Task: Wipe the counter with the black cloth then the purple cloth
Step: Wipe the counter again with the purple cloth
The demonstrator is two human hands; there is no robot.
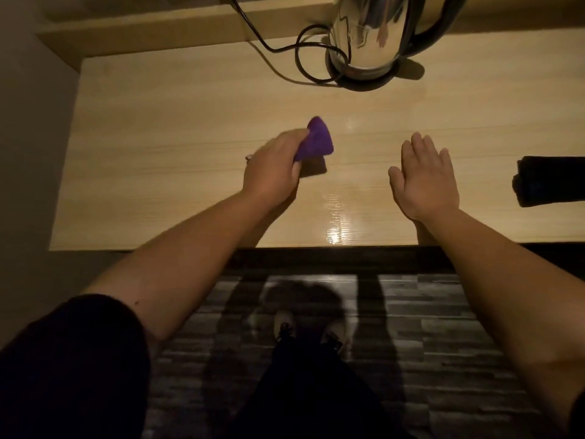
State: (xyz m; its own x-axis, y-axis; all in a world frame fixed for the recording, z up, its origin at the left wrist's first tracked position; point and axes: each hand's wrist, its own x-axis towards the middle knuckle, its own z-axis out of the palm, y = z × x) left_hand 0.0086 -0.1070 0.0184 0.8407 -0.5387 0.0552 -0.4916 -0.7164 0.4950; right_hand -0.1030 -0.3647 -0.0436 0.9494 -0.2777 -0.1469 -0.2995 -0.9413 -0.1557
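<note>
My left hand (272,167) is shut on the purple cloth (318,141), which sticks out to the right of my fingers just above the middle of the light wooden counter (158,153). A small shadow lies under the cloth. My right hand (424,177) hovers flat over the counter to the right, fingers together and palm down, holding nothing. The black cloth (552,180) lies folded on the counter at the right edge of the view, apart from both hands.
A steel electric kettle (368,36) on its black base stands at the back of the counter, its black cord (304,55) looping to the left. A raised wooden ledge (142,30) runs along the back. The counter's front edge meets a dark floor below.
</note>
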